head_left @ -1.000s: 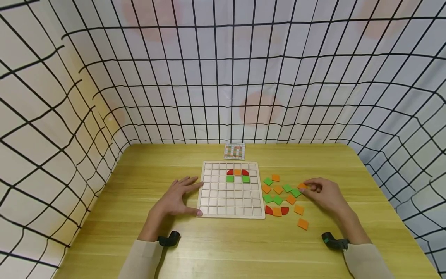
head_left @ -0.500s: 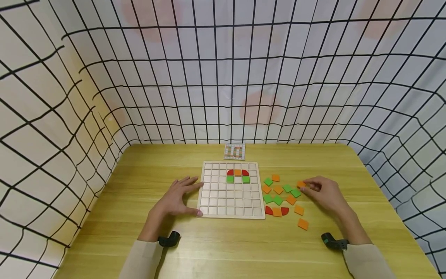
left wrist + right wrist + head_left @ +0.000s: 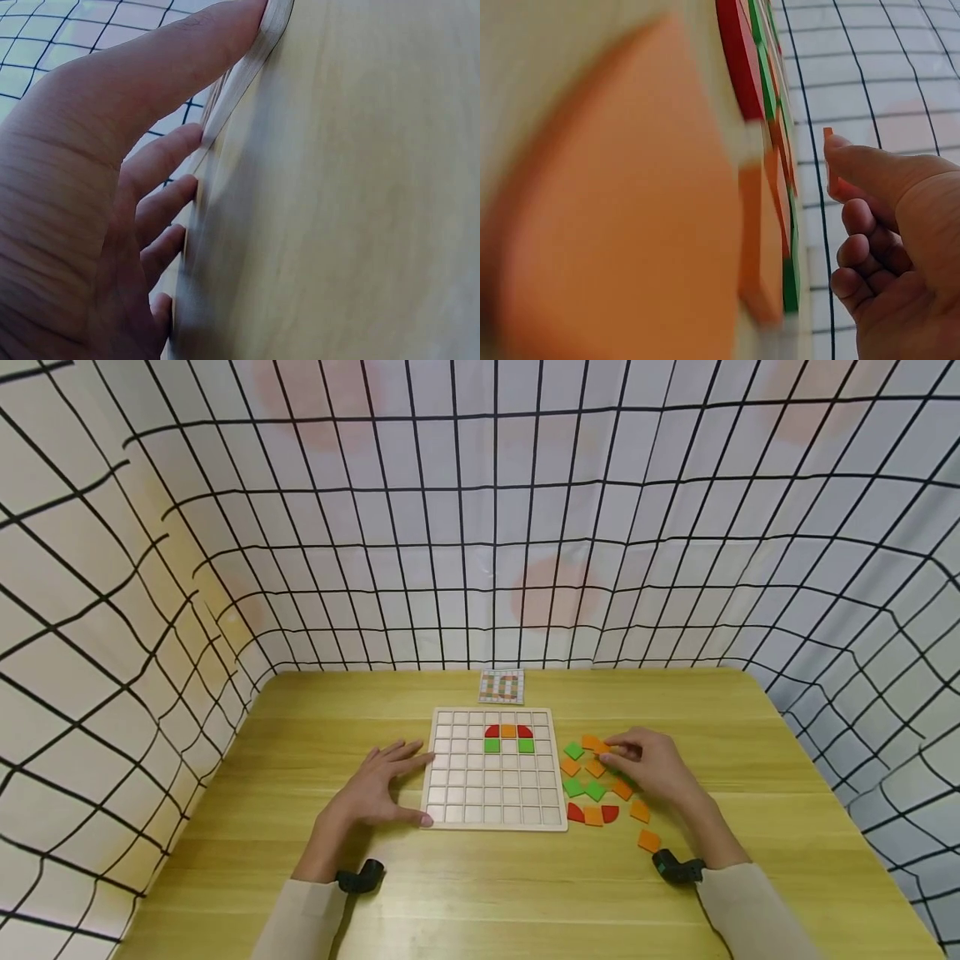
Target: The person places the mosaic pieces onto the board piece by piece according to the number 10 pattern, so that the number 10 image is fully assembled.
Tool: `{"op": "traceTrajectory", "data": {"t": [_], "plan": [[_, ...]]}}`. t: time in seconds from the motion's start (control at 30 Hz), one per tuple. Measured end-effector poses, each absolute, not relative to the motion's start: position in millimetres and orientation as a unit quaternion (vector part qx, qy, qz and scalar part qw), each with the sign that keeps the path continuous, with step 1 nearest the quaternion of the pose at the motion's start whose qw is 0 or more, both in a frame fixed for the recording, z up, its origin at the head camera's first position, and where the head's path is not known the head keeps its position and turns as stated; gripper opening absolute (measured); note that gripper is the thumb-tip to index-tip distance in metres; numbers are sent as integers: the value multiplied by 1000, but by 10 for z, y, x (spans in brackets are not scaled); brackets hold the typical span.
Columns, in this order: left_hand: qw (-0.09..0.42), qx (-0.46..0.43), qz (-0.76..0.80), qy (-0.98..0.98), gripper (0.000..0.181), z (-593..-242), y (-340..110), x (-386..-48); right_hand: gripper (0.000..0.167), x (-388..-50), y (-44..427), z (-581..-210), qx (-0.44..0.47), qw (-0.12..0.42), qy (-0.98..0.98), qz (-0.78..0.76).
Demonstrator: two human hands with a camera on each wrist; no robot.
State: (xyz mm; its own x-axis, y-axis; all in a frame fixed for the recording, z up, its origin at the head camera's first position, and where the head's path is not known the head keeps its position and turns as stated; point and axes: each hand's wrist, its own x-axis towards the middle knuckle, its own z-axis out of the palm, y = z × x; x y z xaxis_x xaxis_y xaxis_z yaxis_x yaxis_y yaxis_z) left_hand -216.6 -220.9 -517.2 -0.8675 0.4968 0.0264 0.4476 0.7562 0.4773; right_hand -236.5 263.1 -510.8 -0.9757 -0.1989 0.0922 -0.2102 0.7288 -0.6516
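In the head view a pale wooden grid board (image 3: 457,793) lies on the table. Red quarter-round, orange square and green square tiles sit in its upper cells. My left hand (image 3: 375,789) rests at the board's left side, fingers spread, thumb and index finger touching its edge. To the right of the board, my right hand (image 3: 648,764) pinches an orange square tile (image 3: 828,133) between thumb and index finger, above the table. Below and around it lie loose tiles, among them a green tile (image 3: 573,750), an orange tile (image 3: 648,841) and a red quarter-round tile (image 3: 611,814).
A small pattern card (image 3: 502,687) lies behind the board. White walls with a black grid (image 3: 480,568) enclose the wooden table (image 3: 480,893) at the back and sides. A black camera is strapped to each wrist.
My right hand has lifted the orange tile and carried it left towards the board, over the loose tiles. The left hand stays at the board's edge. The head view has shifted slightly.
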Motion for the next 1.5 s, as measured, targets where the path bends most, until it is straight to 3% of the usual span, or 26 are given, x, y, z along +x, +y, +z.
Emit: {"op": "traceTrajectory", "data": {"t": [0.7, 1.5], "plan": [[57, 248, 237, 938, 103, -5178, -2204, -2149, 26, -2492, 1716, -5086, 181, -36, -902, 389], [55, 248, 243, 936, 103, -5160, -2203, -2148, 24, -2481, 1546, -5179, 190, -56, -904, 378]]}}
